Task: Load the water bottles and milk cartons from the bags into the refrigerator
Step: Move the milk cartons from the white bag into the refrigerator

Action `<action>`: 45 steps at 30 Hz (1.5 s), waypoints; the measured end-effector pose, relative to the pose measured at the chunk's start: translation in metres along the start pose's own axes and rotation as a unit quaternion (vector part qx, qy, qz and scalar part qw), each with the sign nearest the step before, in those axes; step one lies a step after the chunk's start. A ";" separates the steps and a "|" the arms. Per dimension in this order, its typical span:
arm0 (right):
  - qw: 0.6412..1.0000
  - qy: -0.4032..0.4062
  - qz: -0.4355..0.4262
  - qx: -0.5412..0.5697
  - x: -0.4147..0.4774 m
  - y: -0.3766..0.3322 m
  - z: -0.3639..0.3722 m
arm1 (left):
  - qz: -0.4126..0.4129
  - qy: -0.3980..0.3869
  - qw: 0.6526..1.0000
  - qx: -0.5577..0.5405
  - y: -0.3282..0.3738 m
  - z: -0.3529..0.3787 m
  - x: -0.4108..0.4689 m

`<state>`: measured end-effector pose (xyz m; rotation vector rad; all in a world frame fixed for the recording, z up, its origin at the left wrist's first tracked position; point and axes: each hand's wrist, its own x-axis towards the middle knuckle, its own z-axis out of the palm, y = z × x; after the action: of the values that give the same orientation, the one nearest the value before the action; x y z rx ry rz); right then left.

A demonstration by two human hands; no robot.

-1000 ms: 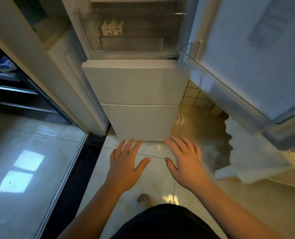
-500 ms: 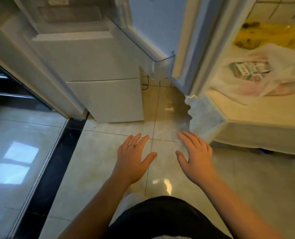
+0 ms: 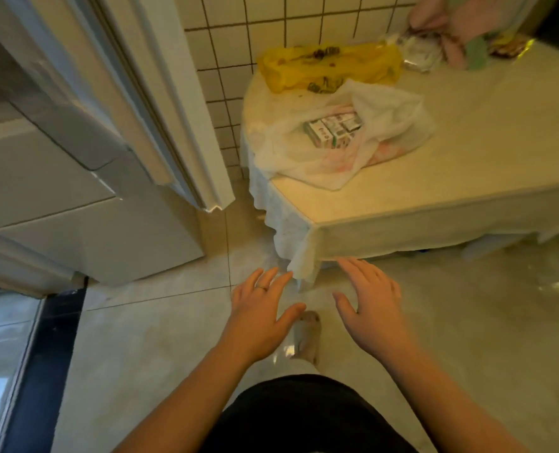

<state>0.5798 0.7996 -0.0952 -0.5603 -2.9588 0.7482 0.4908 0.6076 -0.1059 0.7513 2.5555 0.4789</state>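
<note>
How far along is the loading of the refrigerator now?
Done: the refrigerator door stands open. In hand: nothing; the left hand and right hand are empty and spread. Left: the milk cartons lie in the white bag on the table. No water bottles show.

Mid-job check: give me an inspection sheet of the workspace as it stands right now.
Surface: table with a pale cloth, beside the tiled wall.
Job's things: milk cartons packed in the open white bag on the table; water bottles not seen.
Clutter: yellow bag behind the white bag; pink and green items, too blurred to identify, at the far end of the table.
Grippers: left hand and right hand both empty, fingers spread, low in front of the table corner.
Cables: nothing seen.
Surroundings: refrigerator door open on the left, closed drawers below; glossy floor tiles.
</note>
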 end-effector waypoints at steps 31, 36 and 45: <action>0.963 -0.082 -0.139 -0.214 0.398 0.177 -0.115 | -0.023 0.036 0.995 -0.091 0.109 -0.033 0.367; 0.854 -0.156 -0.297 -0.398 0.478 0.182 -0.123 | -0.043 0.084 0.995 -0.043 0.130 -0.010 0.407; 0.771 -0.232 -0.440 -0.397 0.550 0.227 -0.117 | -0.169 0.063 0.983 -0.047 0.169 0.015 0.444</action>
<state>0.1569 1.2330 -0.1257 1.1644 -3.2383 -0.5631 0.2325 1.0002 -0.1801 0.2521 2.6804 0.5423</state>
